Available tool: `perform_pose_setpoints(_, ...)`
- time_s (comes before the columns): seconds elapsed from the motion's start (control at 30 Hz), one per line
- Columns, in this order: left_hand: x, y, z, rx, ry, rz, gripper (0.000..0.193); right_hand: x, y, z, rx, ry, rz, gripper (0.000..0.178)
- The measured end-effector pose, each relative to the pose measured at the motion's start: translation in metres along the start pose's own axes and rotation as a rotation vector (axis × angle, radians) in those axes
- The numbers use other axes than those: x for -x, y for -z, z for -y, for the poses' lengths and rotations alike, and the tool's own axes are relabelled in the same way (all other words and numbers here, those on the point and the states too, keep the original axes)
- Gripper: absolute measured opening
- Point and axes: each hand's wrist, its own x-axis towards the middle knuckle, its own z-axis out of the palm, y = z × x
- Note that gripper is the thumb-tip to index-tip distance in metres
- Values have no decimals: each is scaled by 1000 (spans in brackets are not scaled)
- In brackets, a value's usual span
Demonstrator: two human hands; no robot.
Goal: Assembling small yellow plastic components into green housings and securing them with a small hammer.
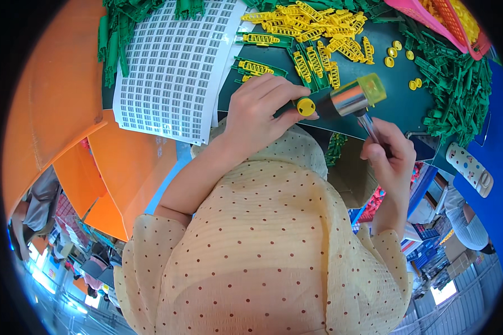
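My left hand (254, 114) is closed at the table's front edge on a small plastic part, mostly hidden by the fingers. A round yellow cap (305, 106) shows at its end, facing me. My right hand (393, 153) grips the handle of a mallet (350, 99) with a metal head and a see-through yellow face. Its other, dark face is blurred and points at the yellow cap, slightly apart from it. Just beyond my left hand lie green holders with yellow ladder-shaped inserts (314, 60) in them. Several loose yellow caps (392, 52) rest farther right.
Printed label sheets (170, 72) cover the left of the dark table. Yellow inserts (310, 21) are heaped at the back, and green parts (458, 84) are piled along the right. A pink basket (425, 17) stands at the back right, a white spotted case (468, 167) at the right edge.
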Motion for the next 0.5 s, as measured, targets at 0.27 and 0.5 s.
perform_pose_setpoints(0.27, 1, -5, 4, -9, -15, -24, 38, -4, -11, 9, 408, 362, -3, 30)
perform_pose_setpoints(0.5, -1, -4, 5, 7, -30, -38, 40, -5, -13, 11, 383, 323, -13, 32)
